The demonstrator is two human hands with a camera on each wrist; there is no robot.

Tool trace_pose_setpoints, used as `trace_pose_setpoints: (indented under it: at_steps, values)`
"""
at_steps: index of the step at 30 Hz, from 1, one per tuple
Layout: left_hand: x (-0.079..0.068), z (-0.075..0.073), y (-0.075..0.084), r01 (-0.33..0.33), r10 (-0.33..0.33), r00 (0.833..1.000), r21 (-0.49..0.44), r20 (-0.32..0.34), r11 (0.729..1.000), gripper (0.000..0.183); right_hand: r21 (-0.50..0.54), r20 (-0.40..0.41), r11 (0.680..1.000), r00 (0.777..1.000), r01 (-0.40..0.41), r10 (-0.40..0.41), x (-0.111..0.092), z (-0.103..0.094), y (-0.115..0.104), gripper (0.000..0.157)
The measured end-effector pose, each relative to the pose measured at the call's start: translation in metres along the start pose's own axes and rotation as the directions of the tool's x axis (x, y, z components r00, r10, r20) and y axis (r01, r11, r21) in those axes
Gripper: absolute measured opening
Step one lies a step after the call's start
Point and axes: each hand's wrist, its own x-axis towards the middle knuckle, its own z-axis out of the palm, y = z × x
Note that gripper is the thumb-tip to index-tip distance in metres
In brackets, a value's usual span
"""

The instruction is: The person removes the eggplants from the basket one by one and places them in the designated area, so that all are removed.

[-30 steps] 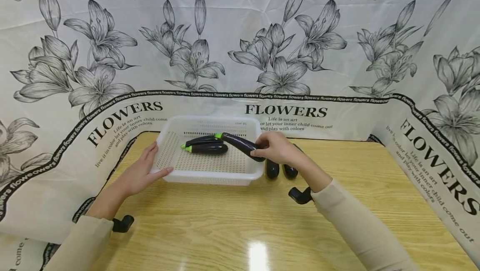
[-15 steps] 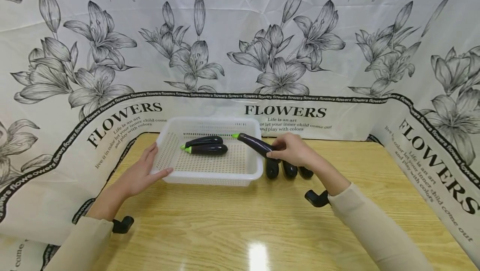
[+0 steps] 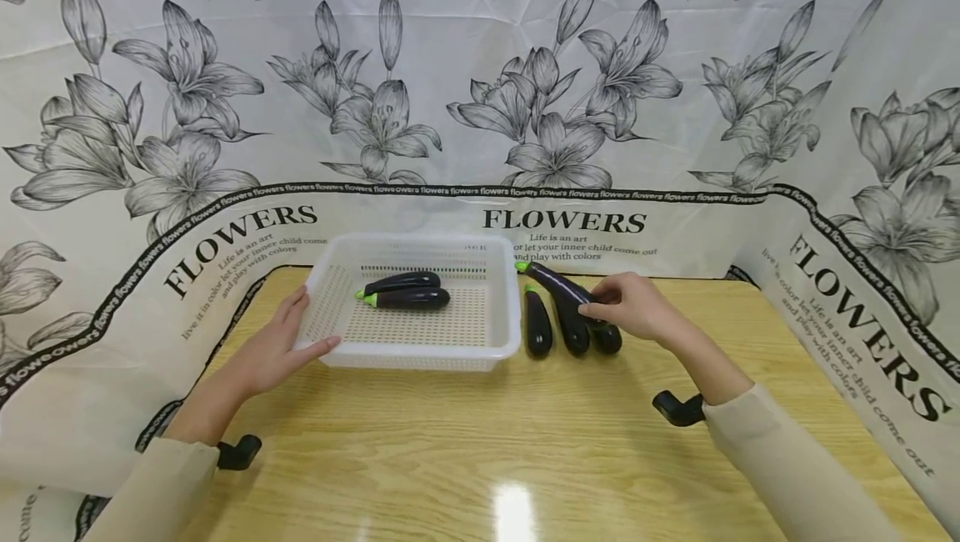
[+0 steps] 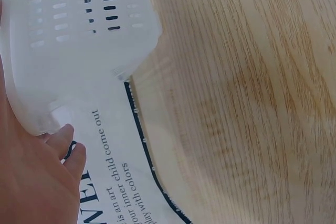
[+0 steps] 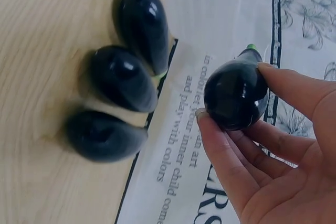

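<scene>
My right hand pinches a dark purple eggplant by its thick end, with the green stem pointing to the back left. The right wrist view shows thumb and fingers round this held eggplant, raised over the table. Below and beside it lie three more eggplants, the leftmost eggplant right next to the basket. My left hand grips the left end of a white perforated plastic basket, its thumb over the near rim. Two eggplants lie side by side in the basket, stems to the left.
A light wood table carries everything. White cloth printed with flowers and lettering hangs behind and along both sides, close to the basket's far edge. Black wrist mounts show below each hand.
My right hand has carried the held eggplant rightward, from over the basket to over the eggplants on the table. My left hand and the basket keep their places.
</scene>
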Motion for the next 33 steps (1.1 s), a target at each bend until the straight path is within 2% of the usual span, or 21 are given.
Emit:
trace_pose_setpoints:
  at_steps: [13,24,33]
  values:
    - [-0.001,0.0,-0.001,-0.014,0.014,1.0,0.003,-0.008,1.0,0.103,0.016,-0.015,0.99,0.99,-0.138,0.138,-0.012,-0.021,0.04,0.061]
    - [-0.002,-0.003,0.003,-0.016,0.016,1.0,0.002,-0.01,1.0,0.101,0.045,0.001,0.974,0.975,-0.221,0.221,-0.008,-0.02,0.073,0.068]
    - [-0.004,-0.004,0.007,-0.011,0.011,1.0,-0.001,0.003,1.0,0.101,0.009,-0.01,0.965,0.965,-0.262,0.262,-0.011,-0.012,0.1,0.065]
